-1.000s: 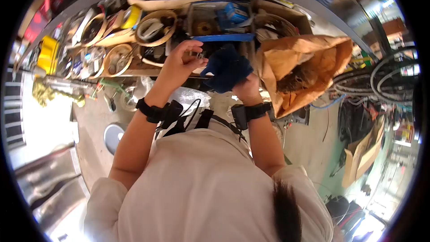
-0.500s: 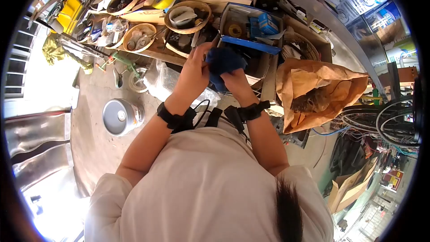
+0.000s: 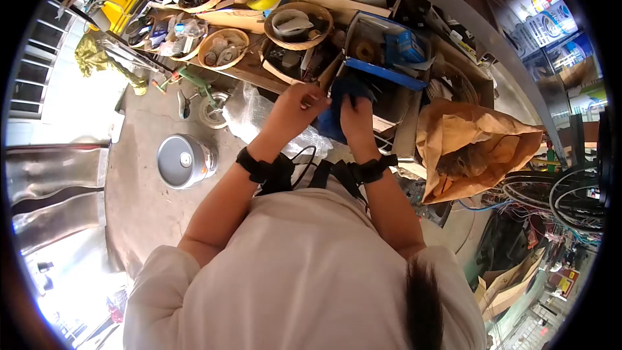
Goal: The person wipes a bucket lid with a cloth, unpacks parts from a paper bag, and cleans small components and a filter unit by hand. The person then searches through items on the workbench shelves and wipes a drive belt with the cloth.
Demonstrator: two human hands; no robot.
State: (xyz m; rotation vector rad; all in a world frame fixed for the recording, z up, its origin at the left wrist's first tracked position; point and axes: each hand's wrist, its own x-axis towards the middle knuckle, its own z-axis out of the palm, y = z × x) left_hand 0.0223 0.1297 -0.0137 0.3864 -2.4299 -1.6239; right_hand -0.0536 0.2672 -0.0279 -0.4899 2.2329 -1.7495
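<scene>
A dark blue cloth (image 3: 335, 121) hangs bunched between my hands, in front of the shelf of parts. My right hand (image 3: 357, 123) is closed on it, with part of the cloth showing above and left of the fingers. My left hand (image 3: 293, 113) is beside the cloth's left side, its fingers curled in. A small dark spot shows among those fingers; whether they hold something I cannot make out. Just beyond the hands are an open box of dark parts (image 3: 275, 61) and a blue-edged box (image 3: 383, 72).
A crumpled brown paper bag (image 3: 447, 129) stands to the right. Round baskets (image 3: 223, 63) of small parts line the shelf, and bubble wrap (image 3: 249, 113) hangs below its edge. A grey-topped bucket (image 3: 176, 162) stands on the floor at left, coiled cables (image 3: 557, 188) at right.
My left hand has come away from the top of the cloth and its fingers have curled. The cloth now hangs lower, in my right hand. The view has shifted slightly.
</scene>
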